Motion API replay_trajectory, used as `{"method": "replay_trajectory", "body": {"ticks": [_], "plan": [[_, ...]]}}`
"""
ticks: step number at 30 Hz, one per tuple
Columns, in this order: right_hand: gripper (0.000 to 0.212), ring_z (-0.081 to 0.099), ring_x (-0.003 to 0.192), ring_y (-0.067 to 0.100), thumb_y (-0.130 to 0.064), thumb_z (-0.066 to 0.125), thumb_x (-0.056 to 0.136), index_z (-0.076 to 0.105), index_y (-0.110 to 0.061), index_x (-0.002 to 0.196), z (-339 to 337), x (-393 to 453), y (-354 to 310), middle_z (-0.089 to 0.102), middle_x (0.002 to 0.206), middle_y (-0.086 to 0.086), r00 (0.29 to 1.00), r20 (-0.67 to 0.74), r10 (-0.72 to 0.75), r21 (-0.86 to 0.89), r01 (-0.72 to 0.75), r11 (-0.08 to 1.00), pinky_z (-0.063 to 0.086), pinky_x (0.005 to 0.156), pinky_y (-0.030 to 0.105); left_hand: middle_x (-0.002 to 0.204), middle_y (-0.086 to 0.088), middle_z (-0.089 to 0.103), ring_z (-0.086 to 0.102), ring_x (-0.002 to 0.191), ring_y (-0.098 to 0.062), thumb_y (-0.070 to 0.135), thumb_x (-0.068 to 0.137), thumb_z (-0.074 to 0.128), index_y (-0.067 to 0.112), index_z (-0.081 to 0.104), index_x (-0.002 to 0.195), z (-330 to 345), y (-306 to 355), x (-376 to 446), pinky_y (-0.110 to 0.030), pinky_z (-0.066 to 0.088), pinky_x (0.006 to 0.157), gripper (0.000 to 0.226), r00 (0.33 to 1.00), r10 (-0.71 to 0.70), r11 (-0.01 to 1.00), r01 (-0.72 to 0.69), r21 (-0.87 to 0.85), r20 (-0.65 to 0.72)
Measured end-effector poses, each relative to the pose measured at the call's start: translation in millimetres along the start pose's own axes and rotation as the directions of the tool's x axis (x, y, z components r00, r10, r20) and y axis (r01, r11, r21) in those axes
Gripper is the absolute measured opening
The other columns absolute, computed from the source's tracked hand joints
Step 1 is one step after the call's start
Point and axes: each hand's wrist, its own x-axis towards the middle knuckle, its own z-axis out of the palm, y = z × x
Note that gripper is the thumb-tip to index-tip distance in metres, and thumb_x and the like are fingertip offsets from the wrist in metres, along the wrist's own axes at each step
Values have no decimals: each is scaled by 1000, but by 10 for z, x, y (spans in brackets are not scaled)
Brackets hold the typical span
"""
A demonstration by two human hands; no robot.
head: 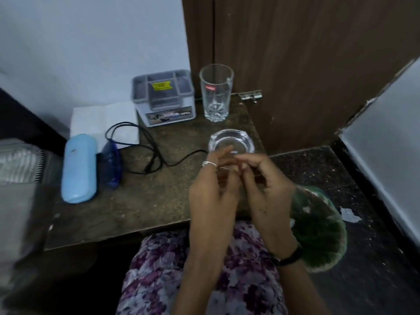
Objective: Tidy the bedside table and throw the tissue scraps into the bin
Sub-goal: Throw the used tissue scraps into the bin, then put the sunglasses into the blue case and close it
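Tissue scrap lies on the dark floor right of the desk. Both hands meet fingertip to fingertip over the desk's right edge, near the glass ashtray; whether they pinch anything I cannot tell.

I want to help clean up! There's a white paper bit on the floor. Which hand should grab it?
The right hand, probably. The white scrap lies on the dark floor to the person's right, beside the green bin. The left hand sits farther away, over the table, and would have to cross over.
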Motion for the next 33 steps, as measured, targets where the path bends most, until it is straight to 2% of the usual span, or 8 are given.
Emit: {"method": "replay_trajectory", "body": {"ticks": [3, 7, 12, 17, 22, 26, 29, 33], "plan": [[16, 59, 78, 3, -11, 53, 90, 66, -13, 100, 434, 137, -155, 67, 93, -4, 968, 207, -143, -119, 170, 978, 49, 69, 20, 95, 17, 64, 61, 91, 5, 7, 89, 53, 28, 57, 110, -451, -186, 122, -7, 45, 76, 29, 991, 39, 971, -6, 238, -132], [17, 46, 63, 0, -9, 52, 89, 67, -16, 95, 946, 276, -247, 64, 90, -3, 863, 414, -289, -148, 377, 914, 46, 57, 24, 114, -6, 64, 53, 119, -24, 11, 88, 56, 16, 60, 113, -966, -581, 280, -40, 43, 99, 26, 954, 55, 877, 95, 471, -294], [19, 55, 62, 11, -10, 50, 90, 69, -15, 92, 1395, 398, -284, 65, 91, -2, 766, 550, -333, -132, 474, 871, 48, 56, 30, 144, -18, 40, 19, 142, -32, 6, 87, 57, 5, 49, 127, -1306, -959, 385, -43, 22, 115, 42, 873, 78, 783, 246, 572, -482], [19, 44, 56, 4, -9, 51, 89, 69, -16, 91, 1605, 380, -260, 64, 87, -4, 726, 596, -344, -118, 503, 856, 40, 52, 19, 148, -27, 24, 22, 138, -41, 14, 87, 60, 6, 34, 137, -1484, -1280, 416, -52, 26, 113, 57, 775, -41, 759, 434, 485, -630], [20, 55, 56, 17, -8, 49, 91, 68, -13, 93, 1639, 324, -165, 65, 88, -1, 735, 597, -322, -93, 462, 882, 49, 53, 35, 135, -16, 40, 43, 122, -33, 17, 83, 64, 13, 35, 138, -1653, -1381, 389, -36, 37, 97, 62, 706, -103, 845, 434, 314, -701], [20, 45, 56, 6, -9, 50, 91, 69, -12, 92, 1551, 283, -139, 66, 90, -2, 784, 551, -287, -133, 422, 897, 39, 54, 13, 130, -9, 46, 47, 119, -20, 19, 80, 68, 19, 44, 134, -1745, -1247, 327, -21, 36, 92, 59, 642, -94, 901, 380, 210, -761], [19, 51, 63, 0, -8, 51, 91, 69, -12, 94, 1417, 243, -169, 66, 92, -3, 843, 483, -237, -122, 334, 935, 42, 60, 10, 128, -8, 51, 51, 116, -14, 17, 75, 73, 18, 51, 129, -1846, -1089, 237, -22, 44, 97, 58, 674, 10, 937, 252, 243, -739], [19, 62, 71, 18, -4, 53, 90, 69, -13, 95, 1128, 209, -260, 66, 91, -3, 902, 378, -209, -100, 264, 959, 52, 64, 28, 126, -3, 56, 55, 116, -12, 14, 70, 78, 24, 54, 124, -1909, -898, 131, -29, 51, 92, 60, 828, 54, 973, 82, 217, -559]]}}
